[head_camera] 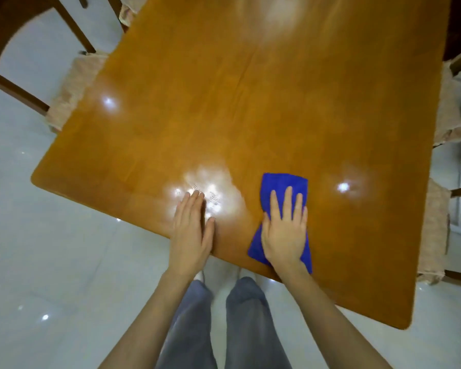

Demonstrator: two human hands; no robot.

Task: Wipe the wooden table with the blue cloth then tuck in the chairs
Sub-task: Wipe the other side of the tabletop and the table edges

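My right grip, spread flat, presses the cloth; left grip lies flat on the table. I should keep even pressure, overlapping strokes

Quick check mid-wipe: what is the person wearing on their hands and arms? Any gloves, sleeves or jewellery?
Nothing is worn on either. The left hand and right hand are ungloved, with no ring, watch or bracelet visible. The forearms are bare as far as the frame shows, with no sleeve in view. Below them are grey trousers.

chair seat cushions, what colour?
Beige or light tan, plain as far as the blur allows; the seat cushion at the table's left shows best in the head view.
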